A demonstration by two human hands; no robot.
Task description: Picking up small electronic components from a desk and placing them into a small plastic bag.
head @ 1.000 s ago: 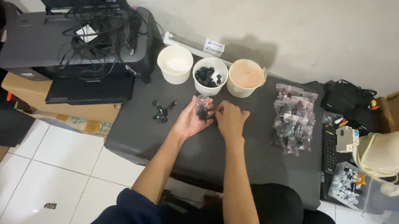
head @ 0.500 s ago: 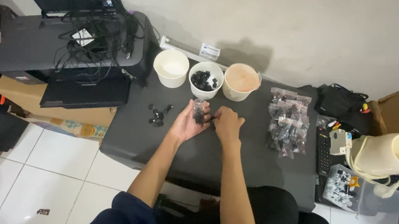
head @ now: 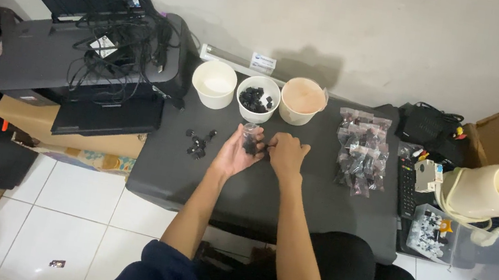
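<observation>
My left hand (head: 236, 153) lies palm up over the dark table (head: 312, 201) and cups a small clear bag (head: 251, 134) with black parts in it. Touching it from the right, my right hand (head: 287, 155) pinches a small black part at the bag's mouth. Just behind the hands stand three paper cups: an empty white one (head: 214, 83), a middle one (head: 258, 99) holding black parts, and a peach-coloured one (head: 302, 100). A few loose black parts (head: 198, 141) lie left of my left hand.
A pile of filled clear bags (head: 361, 150) lies to the right. A printer (head: 79, 54) with tangled cables sits at the left, above cardboard boxes. Right of the table are a remote (head: 408, 182), a cream lamp (head: 489, 193) and a clear parts box (head: 444, 235). White tiled floor lies below.
The view has shifted slightly. Both hands stay together at the table's middle, still working on the small bag; nothing else has visibly moved.
</observation>
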